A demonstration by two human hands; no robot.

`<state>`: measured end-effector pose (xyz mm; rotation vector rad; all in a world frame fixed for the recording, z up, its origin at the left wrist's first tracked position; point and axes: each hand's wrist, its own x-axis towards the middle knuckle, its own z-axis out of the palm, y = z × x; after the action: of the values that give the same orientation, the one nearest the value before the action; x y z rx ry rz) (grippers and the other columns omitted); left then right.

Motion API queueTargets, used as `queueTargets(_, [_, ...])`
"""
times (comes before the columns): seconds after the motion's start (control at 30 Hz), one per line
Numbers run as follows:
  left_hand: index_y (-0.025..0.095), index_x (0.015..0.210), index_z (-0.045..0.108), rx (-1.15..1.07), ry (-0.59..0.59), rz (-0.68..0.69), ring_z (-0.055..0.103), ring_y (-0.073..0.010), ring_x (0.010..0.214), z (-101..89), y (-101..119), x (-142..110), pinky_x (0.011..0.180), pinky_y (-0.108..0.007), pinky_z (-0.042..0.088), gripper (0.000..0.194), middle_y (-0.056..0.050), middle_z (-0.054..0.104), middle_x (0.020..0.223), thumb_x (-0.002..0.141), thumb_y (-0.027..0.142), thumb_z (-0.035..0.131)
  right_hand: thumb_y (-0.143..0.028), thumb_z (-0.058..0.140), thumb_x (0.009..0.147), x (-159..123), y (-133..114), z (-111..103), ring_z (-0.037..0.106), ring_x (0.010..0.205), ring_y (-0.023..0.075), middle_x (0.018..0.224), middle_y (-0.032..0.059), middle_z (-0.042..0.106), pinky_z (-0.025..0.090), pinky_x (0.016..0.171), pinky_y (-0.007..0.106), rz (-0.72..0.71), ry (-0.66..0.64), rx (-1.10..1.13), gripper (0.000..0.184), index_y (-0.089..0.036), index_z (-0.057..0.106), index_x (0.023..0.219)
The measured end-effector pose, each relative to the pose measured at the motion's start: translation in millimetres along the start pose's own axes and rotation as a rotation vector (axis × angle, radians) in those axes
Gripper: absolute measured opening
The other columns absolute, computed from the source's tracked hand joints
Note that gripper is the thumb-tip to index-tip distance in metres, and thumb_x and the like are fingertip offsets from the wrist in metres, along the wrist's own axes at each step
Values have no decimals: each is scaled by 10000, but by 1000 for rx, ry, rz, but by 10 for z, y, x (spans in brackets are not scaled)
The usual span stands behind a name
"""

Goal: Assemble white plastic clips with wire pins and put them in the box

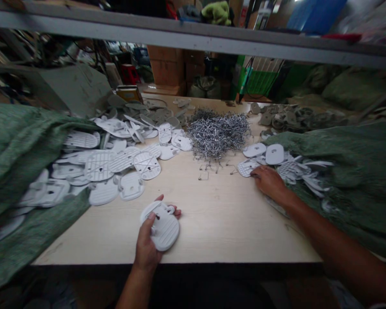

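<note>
My left hand (149,240) grips a white oval plastic plate (165,231) over the near part of the table, thumb on its face. The plate has ribs, a small hole and raised lugs. At the right-hand heap my right hand (270,182) is closed on the edge of another white ribbed plastic plate (246,168); its fingertips are partly hidden. Beside it lie more white plates (274,154). A mound of metal springs (217,131) sits at the table's middle back, with several loose springs (203,175) in front.
A wide heap of white plastic plates (99,166) spreads from a green sack (25,141) at left. Another green sack (350,171) lies at right. Greyish parts (296,118) lie behind. A metal shelf beam (193,36) crosses above; a green-handled tool (245,80) hangs beneath it.
</note>
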<state>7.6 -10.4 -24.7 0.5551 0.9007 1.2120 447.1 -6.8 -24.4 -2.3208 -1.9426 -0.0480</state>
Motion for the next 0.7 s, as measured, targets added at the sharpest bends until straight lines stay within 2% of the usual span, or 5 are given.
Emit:
queueTargets(0.17, [204, 1424, 633, -19, 5, 19, 776, -328, 1001, -22, -6, -39, 1017, -510, 584, 696, -117, 792, 1050, 822, 517, 789, -77, 576, 953, -183, -115, -189, 696, 1125, 280, 1170, 147, 776, 526, 1036, 402, -164, -109, 49, 319, -156, 831, 1128])
queueTargets(0.3, [200, 1424, 640, -8, -24, 18, 779, -329, 992, -21, -29, -33, 998, -517, 592, 683, -121, 794, 1038, 834, 510, 786, -151, 602, 957, -271, -42, -447, 728, 1135, 277, 1198, 111, 793, 545, 1050, 415, -214, -41, 261, 291, -184, 830, 1135])
queueTargets(0.4, [192, 1404, 653, -10, -59, 28, 776, -313, 973, -9, -44, -20, 1017, -525, 588, 684, -107, 789, 1015, 813, 497, 810, -249, 647, 946, -344, -85, -588, 753, 1077, 262, 1169, 76, 803, 580, 987, 389, -228, -57, 427, 268, -215, 832, 1137])
queueTargets(0.6, [160, 1395, 651, 13, -81, 82, 779, -306, 934, -23, -90, -7, 943, -498, 619, 674, -123, 783, 1012, 829, 497, 796, -266, 690, 914, -591, -568, -446, 753, 1032, 257, 1116, 76, 797, 581, 961, 390, -313, -199, 463, 252, -215, 823, 1122])
queueTargets(0.7, [153, 1427, 627, 1, -115, 89, 782, -308, 938, -45, -119, 4, 915, -481, 626, 687, -131, 775, 1017, 853, 499, 779, -294, 716, 921, -657, -674, -382, 713, 1162, 278, 1245, 103, 749, 555, 1060, 423, -379, -131, 417, 334, -224, 782, 1241])
